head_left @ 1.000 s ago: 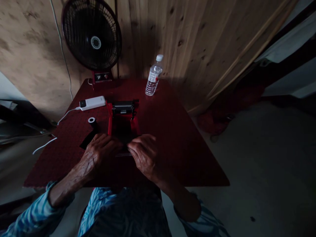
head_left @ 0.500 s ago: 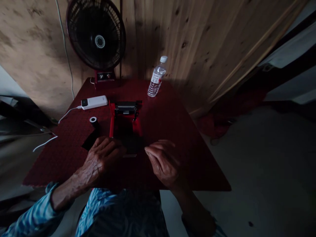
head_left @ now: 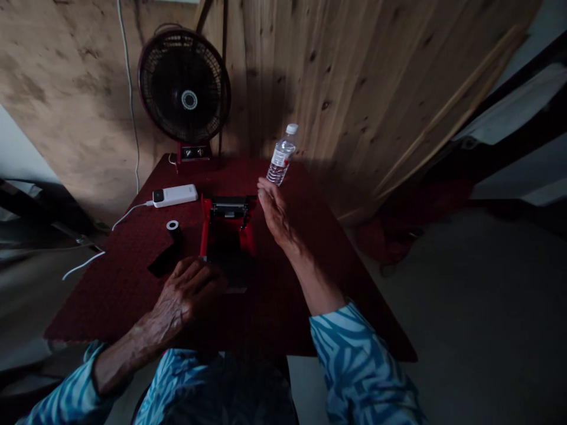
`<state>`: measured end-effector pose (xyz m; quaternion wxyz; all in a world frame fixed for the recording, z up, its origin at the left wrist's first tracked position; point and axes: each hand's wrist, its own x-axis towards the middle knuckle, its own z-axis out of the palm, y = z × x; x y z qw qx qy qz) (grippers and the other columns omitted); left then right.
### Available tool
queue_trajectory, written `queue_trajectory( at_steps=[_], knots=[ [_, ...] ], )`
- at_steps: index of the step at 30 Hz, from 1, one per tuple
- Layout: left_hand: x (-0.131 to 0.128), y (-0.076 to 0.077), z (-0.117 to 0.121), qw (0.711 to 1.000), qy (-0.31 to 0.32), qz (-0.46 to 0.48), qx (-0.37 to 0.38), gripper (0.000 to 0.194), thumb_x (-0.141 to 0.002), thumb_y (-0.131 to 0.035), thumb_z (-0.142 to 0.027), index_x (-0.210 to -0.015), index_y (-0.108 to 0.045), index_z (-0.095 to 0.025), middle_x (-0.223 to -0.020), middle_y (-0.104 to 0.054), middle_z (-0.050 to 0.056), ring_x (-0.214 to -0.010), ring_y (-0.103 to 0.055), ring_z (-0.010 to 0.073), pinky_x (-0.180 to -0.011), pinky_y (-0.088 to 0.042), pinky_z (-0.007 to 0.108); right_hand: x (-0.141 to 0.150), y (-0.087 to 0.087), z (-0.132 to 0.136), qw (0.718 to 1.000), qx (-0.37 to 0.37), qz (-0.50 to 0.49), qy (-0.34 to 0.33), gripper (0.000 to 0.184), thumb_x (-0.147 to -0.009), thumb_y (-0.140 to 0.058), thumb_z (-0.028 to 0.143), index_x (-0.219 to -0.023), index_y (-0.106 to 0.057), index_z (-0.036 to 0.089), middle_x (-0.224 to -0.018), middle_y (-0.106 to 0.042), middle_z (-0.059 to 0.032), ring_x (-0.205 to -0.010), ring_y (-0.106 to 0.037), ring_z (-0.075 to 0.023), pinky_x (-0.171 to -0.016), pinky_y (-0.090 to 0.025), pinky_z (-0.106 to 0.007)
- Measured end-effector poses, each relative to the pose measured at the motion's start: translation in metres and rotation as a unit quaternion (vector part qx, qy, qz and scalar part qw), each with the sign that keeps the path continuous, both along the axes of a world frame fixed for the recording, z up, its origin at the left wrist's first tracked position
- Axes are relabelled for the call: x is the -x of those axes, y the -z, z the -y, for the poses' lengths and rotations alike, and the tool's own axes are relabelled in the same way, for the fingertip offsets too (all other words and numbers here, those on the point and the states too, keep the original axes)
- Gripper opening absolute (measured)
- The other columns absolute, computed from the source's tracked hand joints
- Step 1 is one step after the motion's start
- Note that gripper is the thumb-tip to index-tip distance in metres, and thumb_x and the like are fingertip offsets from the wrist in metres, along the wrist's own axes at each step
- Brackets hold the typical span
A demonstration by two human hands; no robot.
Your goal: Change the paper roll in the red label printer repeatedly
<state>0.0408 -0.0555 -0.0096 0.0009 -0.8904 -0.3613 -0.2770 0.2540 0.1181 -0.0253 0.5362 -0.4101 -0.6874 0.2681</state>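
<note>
A small red frame-like device (head_left: 205, 233), dark inside with a metal bar across its far end, lies on the table. My left hand (head_left: 190, 289) rests at its near left corner, fingers curled; the fingertips are lost in shadow, so what they grip is hidden. By the far right corner of the device is my right hand (head_left: 275, 212), fingers stretched forward and nothing seen in them. Just beyond these fingers stands a clear water bottle (head_left: 280, 158) with a white cap, its foot partly covered by the hand. Left of the device stands a small black roll (head_left: 173, 227) with a white core.
A dark strip (head_left: 163, 261) lies in front of the roll. Farther back on the red table (head_left: 119, 283) are a white power bank (head_left: 177, 195) with a cable and a fan (head_left: 186, 88) against the wooden wall (head_left: 354, 77). The table's right edge slants toward me.
My right hand has moved forward from the near right of the device to its far right corner, and its fingers have straightened. My left hand stays put. The view has tilted up slightly.
</note>
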Motion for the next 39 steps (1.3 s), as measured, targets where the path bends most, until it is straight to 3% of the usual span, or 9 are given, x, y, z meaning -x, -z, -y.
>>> queue_trajectory(
  at_steps=[4,8,11,15,18,20,24,33,39],
  knots=[
    [-0.001,0.002,0.002,1.000,-0.003,0.013,-0.006,0.024,-0.099,-0.045,-0.017,-0.114,-0.065,-0.018,-0.101,-0.070,0.008,-0.094,-0.060,0.0224,-0.087,-0.038,0.039,0.010,-0.007,0.001,0.998,0.008,0.039,-0.042,0.054,-0.099,-0.031,0.064,-0.108,-0.068,0.027,-0.108,-0.073,-0.0041,-0.106,-0.067,-0.0205,-0.097,-0.054,-0.039],
    [0.000,0.006,0.003,1.000,-0.003,0.024,0.001,0.026,-0.099,-0.047,-0.015,-0.118,-0.064,-0.019,-0.106,-0.070,0.008,-0.099,-0.060,0.0229,-0.089,-0.039,0.040,0.006,-0.003,0.046,0.999,-0.014,0.037,-0.024,0.042,-0.102,-0.035,0.053,-0.104,-0.068,0.027,-0.106,-0.074,-0.0027,-0.104,-0.068,-0.0196,-0.093,-0.055,-0.037],
    [0.002,0.012,0.005,0.999,-0.009,0.043,-0.005,0.034,-0.100,-0.043,-0.014,-0.127,-0.061,-0.021,-0.105,-0.070,0.008,-0.102,-0.060,0.0232,-0.091,-0.040,0.040,0.001,0.008,0.081,0.997,-0.058,0.030,-0.043,0.033,-0.103,-0.040,0.043,-0.101,-0.067,0.025,-0.108,-0.074,-0.0053,-0.112,-0.067,-0.0203,-0.101,-0.052,-0.040],
    [0.005,0.018,0.010,0.999,0.004,0.048,-0.009,0.037,-0.101,-0.039,-0.013,-0.131,-0.060,-0.021,-0.106,-0.071,0.009,-0.106,-0.061,0.0226,-0.094,-0.041,0.040,-0.005,0.025,0.105,0.990,-0.103,0.048,-0.080,0.031,-0.104,-0.039,0.037,-0.098,-0.067,0.024,-0.110,-0.073,-0.0079,-0.124,-0.062,-0.0221,-0.105,-0.050,-0.045],
    [0.010,0.016,0.010,0.998,-0.004,0.061,-0.026,0.033,-0.098,-0.048,-0.014,-0.127,-0.062,-0.022,-0.105,-0.072,0.008,-0.105,-0.062,0.0224,-0.095,-0.043,0.039,-0.007,0.037,0.110,0.991,-0.100,0.054,-0.074,0.034,-0.103,-0.038,0.042,-0.115,-0.065,0.025,-0.123,-0.069,-0.0099,-0.129,-0.059,-0.0239,-0.107,-0.049,-0.048],
    [0.014,0.011,0.005,0.996,-0.047,0.066,-0.041,0.033,-0.095,-0.056,-0.018,-0.127,-0.060,-0.022,-0.110,-0.072,0.009,-0.106,-0.063,0.0239,-0.094,-0.044,0.040,-0.007,0.044,0.110,0.994,-0.082,0.041,-0.058,0.038,-0.103,-0.037,0.045,-0.127,-0.059,0.025,-0.132,-0.065,-0.0108,-0.131,-0.057,-0.0244,-0.109,-0.048,-0.049],
    [0.021,0.005,-0.013,0.992,-0.123,0.011,-0.035,0.048,-0.096,-0.057,-0.044,-0.134,-0.055,-0.015,-0.132,-0.064,0.019,-0.122,-0.057,0.0331,-0.097,-0.043,0.046,-0.005,0.052,0.110,0.995,-0.074,0.016,-0.063,0.040,-0.103,-0.034,0.044,-0.133,-0.054,0.027,-0.129,-0.067,-0.0096,-0.133,-0.055,-0.0245,-0.110,-0.047,-0.051],
    [0.026,0.017,-0.014,0.995,-0.098,-0.026,-0.017,0.074,-0.091,-0.052,-0.066,-0.144,-0.049,-0.015,-0.139,-0.061,0.018,-0.132,-0.051,0.0376,-0.107,-0.035,0.052,-0.008,0.053,0.110,0.993,-0.086,0.024,-0.076,0.042,-0.104,-0.033,0.042,-0.136,-0.054,0.026,-0.132,-0.065,-0.0101,-0.133,-0.054,-0.0247,-0.108,-0.049,-0.050],
    [0.030,0.019,-0.014,0.996,-0.086,-0.008,0.010,0.068,-0.093,-0.051,-0.063,-0.143,-0.050,-0.016,-0.142,-0.060,0.018,-0.134,-0.051,0.0358,-0.111,-0.033,0.053,-0.013,0.050,0.112,0.989,-0.099,0.077,-0.076,0.047,-0.103,-0.029,0.048,-0.134,-0.057,0.025,-0.136,-0.063,-0.0109,-0.132,-0.056,-0.0249,-0.109,-0.048,-0.049]
  ],
)
